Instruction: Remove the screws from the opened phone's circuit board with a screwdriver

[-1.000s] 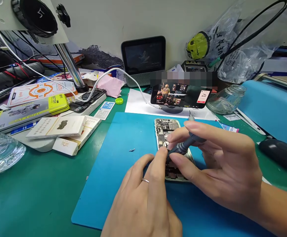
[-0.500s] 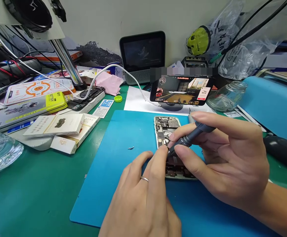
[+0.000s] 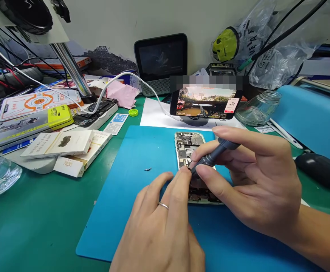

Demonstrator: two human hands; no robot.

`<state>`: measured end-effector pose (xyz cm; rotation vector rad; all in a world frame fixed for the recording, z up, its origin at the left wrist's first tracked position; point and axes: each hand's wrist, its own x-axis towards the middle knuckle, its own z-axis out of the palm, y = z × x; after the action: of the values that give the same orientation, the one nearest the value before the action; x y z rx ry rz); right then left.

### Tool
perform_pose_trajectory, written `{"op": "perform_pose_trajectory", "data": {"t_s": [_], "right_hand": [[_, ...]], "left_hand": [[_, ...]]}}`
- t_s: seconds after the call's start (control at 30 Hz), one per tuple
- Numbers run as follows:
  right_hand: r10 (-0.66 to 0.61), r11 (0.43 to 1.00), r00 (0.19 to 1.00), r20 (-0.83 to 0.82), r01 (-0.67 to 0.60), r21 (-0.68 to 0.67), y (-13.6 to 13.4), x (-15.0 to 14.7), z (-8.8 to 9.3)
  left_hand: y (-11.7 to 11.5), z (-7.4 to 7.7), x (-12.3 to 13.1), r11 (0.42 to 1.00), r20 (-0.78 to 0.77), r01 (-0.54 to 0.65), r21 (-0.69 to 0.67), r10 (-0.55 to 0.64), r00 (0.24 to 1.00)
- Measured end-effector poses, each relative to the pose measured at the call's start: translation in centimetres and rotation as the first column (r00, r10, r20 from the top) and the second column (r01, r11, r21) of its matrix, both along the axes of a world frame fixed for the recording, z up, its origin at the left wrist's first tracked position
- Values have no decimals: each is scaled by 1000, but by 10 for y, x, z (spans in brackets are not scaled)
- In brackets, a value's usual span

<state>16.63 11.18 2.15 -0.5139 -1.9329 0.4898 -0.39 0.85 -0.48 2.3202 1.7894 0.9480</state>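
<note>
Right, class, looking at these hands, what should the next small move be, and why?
Perhaps ease the left hand slightly aside to check the tip of the dark grey tool. The right hand holds it slanting down over the opened phone, but the tip is lost from view beside the left fingertips.

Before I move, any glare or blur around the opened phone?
Head view: no strong glare or blur on the opened phone; its smallest parts are indistinct. Same view: the left grip hides the tip of the grey tool. Also head view: bright streaks on the metal post, pixelation over the top of the propped phone.
</note>
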Motion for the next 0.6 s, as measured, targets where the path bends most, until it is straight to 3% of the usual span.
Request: {"op": "perform_pose_trajectory", "data": {"t_s": [0.3, 0.6], "right_hand": [[31, 998, 998, 57, -34, 57, -2, 5, 2], [68, 974, 980, 185, -105, 198, 6, 10, 9]], "left_hand": [[0, 0, 0, 1000, 9, -13, -7, 13, 1000], [-2, -2, -1, 1000, 51, -29, -7, 30, 998]]}}
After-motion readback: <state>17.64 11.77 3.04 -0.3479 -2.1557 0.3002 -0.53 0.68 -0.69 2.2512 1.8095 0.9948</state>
